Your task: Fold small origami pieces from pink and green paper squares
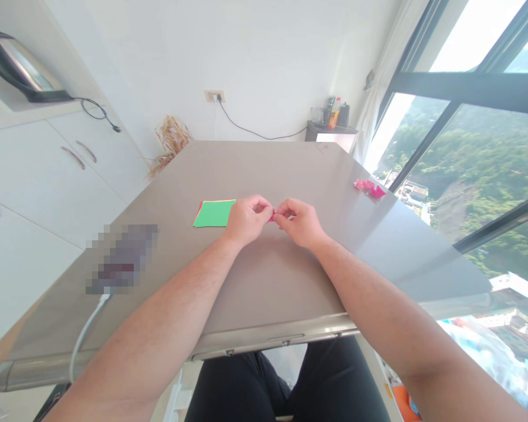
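Note:
Over the middle of the table, my left hand (248, 219) and my right hand (300, 221) meet fingertip to fingertip. Both pinch a small red-pink piece of paper (272, 216), mostly hidden by the fingers, so its shape does not show. Just left of my left hand, partly covered by it, lies a stack of coloured paper (214, 214) with a green sheet on top and red edges peeking out. Several crumpled or folded pink paper pieces (370, 188) lie near the table's right edge.
A blurred-out device (125, 258) with a white cable (88, 319) lies on the grey table (264, 170) at left. A kettle (24, 67) stands on the cabinet at upper left. Dried stalks (171, 143) are beyond the table's far left corner, and a window is at right.

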`<state>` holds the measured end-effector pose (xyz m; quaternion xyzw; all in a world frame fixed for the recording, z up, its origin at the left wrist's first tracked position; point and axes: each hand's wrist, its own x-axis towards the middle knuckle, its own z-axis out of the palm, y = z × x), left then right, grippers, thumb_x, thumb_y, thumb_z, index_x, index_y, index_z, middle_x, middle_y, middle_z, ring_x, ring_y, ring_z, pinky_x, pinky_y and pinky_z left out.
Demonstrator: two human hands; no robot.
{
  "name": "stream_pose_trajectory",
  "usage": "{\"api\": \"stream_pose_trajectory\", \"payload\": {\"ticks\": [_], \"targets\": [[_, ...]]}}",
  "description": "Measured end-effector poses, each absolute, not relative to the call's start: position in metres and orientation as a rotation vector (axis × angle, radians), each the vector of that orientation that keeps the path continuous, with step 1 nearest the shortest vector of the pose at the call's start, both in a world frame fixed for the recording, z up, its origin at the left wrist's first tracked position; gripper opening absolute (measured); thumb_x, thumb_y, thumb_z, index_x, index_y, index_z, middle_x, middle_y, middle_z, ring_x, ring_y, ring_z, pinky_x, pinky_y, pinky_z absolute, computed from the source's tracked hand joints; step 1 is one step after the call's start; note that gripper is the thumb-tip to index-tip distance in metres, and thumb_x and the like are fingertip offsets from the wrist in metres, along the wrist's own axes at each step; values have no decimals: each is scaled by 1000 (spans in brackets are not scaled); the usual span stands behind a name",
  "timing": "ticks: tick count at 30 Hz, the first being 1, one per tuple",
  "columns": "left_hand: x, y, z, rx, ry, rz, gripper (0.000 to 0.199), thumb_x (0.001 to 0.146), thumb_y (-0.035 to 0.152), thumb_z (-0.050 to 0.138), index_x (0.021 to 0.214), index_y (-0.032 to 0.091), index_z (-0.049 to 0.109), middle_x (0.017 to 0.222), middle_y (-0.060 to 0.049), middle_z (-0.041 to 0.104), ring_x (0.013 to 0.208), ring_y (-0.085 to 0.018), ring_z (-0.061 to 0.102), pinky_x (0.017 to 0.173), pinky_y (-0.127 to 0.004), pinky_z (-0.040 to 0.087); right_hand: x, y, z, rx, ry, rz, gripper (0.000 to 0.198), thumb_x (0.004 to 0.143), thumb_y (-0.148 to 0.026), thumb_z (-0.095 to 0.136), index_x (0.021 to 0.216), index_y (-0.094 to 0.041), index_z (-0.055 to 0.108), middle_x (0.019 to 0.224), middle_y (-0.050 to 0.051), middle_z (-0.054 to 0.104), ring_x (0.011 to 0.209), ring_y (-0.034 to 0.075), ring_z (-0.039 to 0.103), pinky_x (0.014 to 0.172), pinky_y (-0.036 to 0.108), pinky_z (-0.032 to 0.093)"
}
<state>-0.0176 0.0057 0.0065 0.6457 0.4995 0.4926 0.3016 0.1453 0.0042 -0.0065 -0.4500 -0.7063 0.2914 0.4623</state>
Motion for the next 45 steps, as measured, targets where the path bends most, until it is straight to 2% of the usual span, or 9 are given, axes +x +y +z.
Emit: {"api": "stream_pose_trajectory", "payload": {"ticks": [4, 8, 18, 30, 45], "targets": [[-18, 7, 6, 1542, 1248, 1350, 7, 75, 25, 66, 73, 19, 66, 76, -3, 75, 68, -17, 69, 67, -29, 55, 145, 1, -1, -1133, -1674, 820, 13, 81, -31, 65, 74, -23, 58, 71, -1, 67, 65, 15, 66, 62, 28, 49], [-17, 8, 8, 1377, 1150, 1394, 7, 75, 25, 65, 76, 17, 65, 82, -6, 76, 74, -19, 72, 70, -34, 60, 146, 0, 2, -1125, -1614, 878, 14, 81, -33, 68, 76, -22, 59, 69, -2, 68, 65, 16, 67, 61, 28, 49], [-18, 7, 11, 1145, 989, 1427, 20, 77, 32, 70, 85, 18, 59, 91, -6, 77, 80, -19, 73, 77, -38, 60, 143, -5, 11, -1140, -1459, 946, 13, 82, -27, 67, 77, -22, 56, 74, 0, 73, 72, 17, 73, 74, 33, 58], [-8, 5, 11, 935, 877, 1532, 16, 80, 26, 69, 84, 17, 56, 83, -6, 75, 75, -18, 73, 78, -37, 58, 135, 0, 4, -883, -1258, 1029, 18, 80, -26, 69, 81, -23, 51, 69, -4, 67, 69, 16, 73, 74, 37, 63], [-1, 3, 12, 863, 994, 1659, 13, 80, 25, 66, 84, 16, 57, 76, -5, 73, 74, -19, 73, 73, -34, 57, 127, -1, 8, -945, -1163, 1064, 15, 77, -19, 65, 78, -22, 51, 66, -4, 68, 69, 16, 74, 74, 36, 64]]}}
